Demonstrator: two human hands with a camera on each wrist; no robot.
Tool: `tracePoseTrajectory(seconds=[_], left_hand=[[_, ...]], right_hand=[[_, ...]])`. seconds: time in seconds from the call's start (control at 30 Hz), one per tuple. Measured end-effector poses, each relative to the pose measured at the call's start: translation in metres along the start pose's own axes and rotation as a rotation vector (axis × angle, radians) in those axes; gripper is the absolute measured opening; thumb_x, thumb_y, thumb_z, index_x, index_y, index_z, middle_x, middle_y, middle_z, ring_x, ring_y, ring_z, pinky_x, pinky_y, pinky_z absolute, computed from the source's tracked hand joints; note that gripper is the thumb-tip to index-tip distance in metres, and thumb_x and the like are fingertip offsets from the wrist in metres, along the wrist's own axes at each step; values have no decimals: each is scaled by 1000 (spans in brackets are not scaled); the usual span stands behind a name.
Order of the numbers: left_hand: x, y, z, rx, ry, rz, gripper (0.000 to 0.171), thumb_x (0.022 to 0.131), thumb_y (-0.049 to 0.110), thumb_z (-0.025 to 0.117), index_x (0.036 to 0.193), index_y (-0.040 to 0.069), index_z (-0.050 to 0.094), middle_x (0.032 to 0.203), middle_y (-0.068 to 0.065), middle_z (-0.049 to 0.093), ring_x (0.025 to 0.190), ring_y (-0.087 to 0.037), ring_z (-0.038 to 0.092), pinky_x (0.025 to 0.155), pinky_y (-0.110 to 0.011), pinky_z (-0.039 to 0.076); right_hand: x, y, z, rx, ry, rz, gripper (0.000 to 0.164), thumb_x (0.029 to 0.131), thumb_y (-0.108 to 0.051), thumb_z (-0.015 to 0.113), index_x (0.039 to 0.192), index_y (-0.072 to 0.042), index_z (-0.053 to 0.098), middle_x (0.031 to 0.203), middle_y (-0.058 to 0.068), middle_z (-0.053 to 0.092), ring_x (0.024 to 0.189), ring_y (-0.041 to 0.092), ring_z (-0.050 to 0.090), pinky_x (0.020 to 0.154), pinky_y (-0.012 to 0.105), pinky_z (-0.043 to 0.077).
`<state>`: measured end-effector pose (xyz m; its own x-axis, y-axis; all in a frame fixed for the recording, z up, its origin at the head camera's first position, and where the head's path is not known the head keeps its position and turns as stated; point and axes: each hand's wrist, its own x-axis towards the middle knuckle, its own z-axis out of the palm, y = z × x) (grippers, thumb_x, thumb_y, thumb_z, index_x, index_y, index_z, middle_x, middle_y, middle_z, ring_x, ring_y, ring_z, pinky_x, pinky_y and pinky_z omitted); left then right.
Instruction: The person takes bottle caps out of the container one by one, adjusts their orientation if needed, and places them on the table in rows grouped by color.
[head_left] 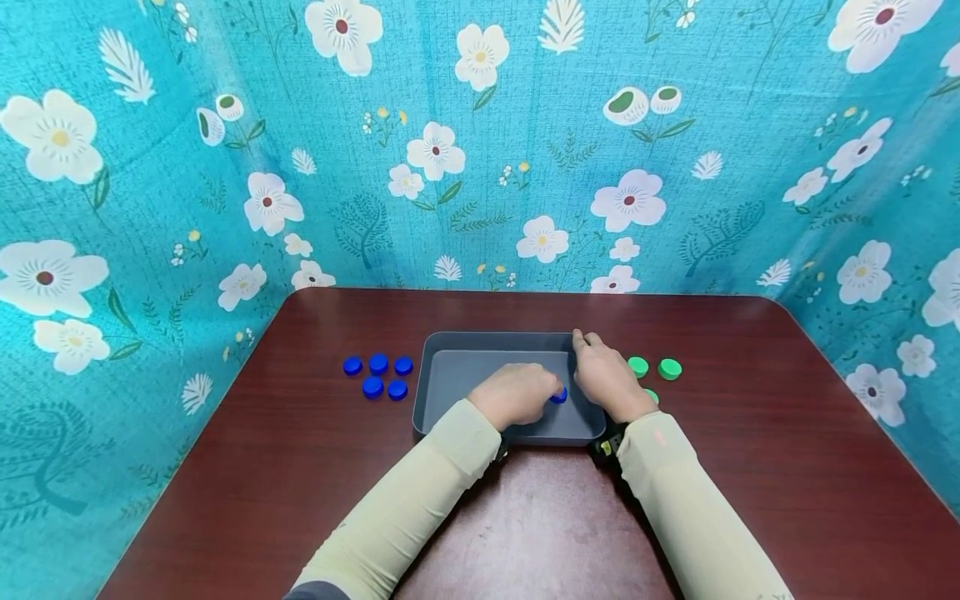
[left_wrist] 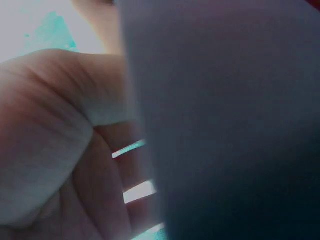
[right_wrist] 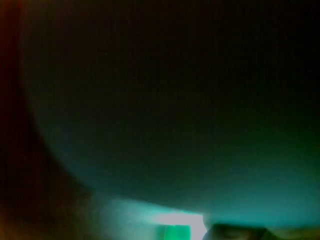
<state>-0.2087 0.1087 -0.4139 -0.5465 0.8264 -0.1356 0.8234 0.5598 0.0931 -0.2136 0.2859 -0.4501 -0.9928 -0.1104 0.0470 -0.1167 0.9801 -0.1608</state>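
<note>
A shallow grey tray point(head_left: 457, 383) lies on the table. My left hand point(head_left: 517, 394) reaches over its front wall, fingertips at a blue bottle cap point(head_left: 558, 396) low inside the right part, which they seem to pinch. In the left wrist view, the palm and thumb of the left hand point(left_wrist: 45, 125) show, while the blurred tray wall point(left_wrist: 225, 100) hides the fingertips. My right hand point(head_left: 611, 382) grips the tray's right rim, its thumb hidden from the head view. In the right wrist view the dark tray point(right_wrist: 165, 100) fills most of the picture.
Several blue bottle caps point(head_left: 378, 363) lie left of the tray. Green bottle caps point(head_left: 670, 369) lie to its right, one partly behind my right wrist; a green cap point(right_wrist: 177, 233) shows low in the right wrist view. A flowered blue curtain point(head_left: 465, 225) hangs behind the brown table point(head_left: 300, 467).
</note>
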Motion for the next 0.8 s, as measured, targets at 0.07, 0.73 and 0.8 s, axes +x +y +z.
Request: tracePoseTrajectory(seconds=[0.07, 0.73, 0.8], left_hand=[[1, 0, 0, -1, -13, 25, 38, 94, 6, 62, 127, 25, 68, 120, 5, 66, 105, -11, 63, 87, -28, 51], [0, 2, 4, 12, -58, -21, 41, 94, 9, 64, 129, 30, 65, 121, -5, 53, 97, -12, 57, 71, -22, 48], [1, 3, 5, 18, -71, -41, 41, 95, 10, 63, 131, 29, 64, 128, -8, 50, 101, -14, 57, 72, -23, 48]], right_hand=[[0, 0, 0, 5, -8, 1, 65, 93, -8, 61, 148, 9, 30, 138, 30, 42, 56, 23, 56, 60, 39, 54], [2, 0, 1, 24, -19, 18, 63, 94, -7, 59, 147, 9, 30, 139, 30, 41, 63, 25, 60, 65, 41, 55], [1, 1, 1, 25, -18, 21, 63, 94, -7, 59, 148, 9, 30, 139, 30, 41, 67, 27, 61, 67, 42, 55]])
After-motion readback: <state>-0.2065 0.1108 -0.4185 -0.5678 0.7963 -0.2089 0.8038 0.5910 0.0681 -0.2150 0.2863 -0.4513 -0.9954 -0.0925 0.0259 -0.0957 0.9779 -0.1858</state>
